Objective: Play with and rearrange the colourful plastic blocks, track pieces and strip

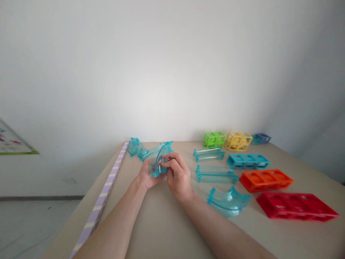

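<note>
Above the table, my left hand is closed around a clear teal curved track piece, supporting it from below and tilting it up. My right hand is curled, its thumb and fingers bunched at the right side of the same track piece. The right fingertips touch the clear plastic; whether they pinch something small there is too blurred to tell. Behind the hands, more clear teal track pieces lie near the wall. To the right of my right hand rests another curved track piece.
Two straight teal track pieces lie right of centre. Farther right are block frames in green, yellow, teal, orange, red and blue. A purple-and-white striped strip runs along the table's left edge.
</note>
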The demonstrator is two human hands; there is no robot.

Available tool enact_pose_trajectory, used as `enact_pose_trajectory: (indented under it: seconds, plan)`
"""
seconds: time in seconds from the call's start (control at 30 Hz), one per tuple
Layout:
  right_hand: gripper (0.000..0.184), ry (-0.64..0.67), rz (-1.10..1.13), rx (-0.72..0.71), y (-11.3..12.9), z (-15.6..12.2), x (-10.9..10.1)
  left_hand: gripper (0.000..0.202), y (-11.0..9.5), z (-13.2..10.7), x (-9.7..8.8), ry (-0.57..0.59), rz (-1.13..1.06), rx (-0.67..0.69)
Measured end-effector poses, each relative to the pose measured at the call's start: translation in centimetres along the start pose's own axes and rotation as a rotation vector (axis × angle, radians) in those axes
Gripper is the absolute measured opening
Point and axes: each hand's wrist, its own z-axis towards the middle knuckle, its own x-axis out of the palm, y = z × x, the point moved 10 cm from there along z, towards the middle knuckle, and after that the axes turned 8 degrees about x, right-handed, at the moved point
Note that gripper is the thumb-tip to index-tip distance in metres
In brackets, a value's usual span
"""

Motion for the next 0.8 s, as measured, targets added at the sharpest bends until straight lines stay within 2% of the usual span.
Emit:
enact_pose_trajectory:
  seconds: [0.1,0.17,0.3,0.4,0.63,0.8]
  plan:
    - [0.033,0.0,0.055,0.094,-0.8,0.2,-0.3,0.013,0.2,0.1,-0.1,-0.021,0.025,-0.028]
    - [0.032,-0.022,0.11,0.175,-1.7,0.4,-0.7,0.008,0.0,0.3,0.0,-0.028,0.062,0.017]
    - [0.009,-0.023,0.139,0.318,-3.4,0.3,-0.3,0.012,-0.2,0.6,0.4,-0.006,0.117,0.104]
    - [0.008,-0.005,0.134,0.388,-4.5,-0.2,0.5,0.009,-0.2,0.7,0.4,-0.004,0.149,0.13]
    - [0.005,0.054,0.131,0.31,-4.1,-0.5,1.3,0.009,-0.7,0.8,0.8,0.041,0.175,0.171]
    - [0.002,0.008,-0.07,0.246,-2.8,0.0,0.4,0.013,-0.8,0.7,1.2,0.03,0.164,0.189]
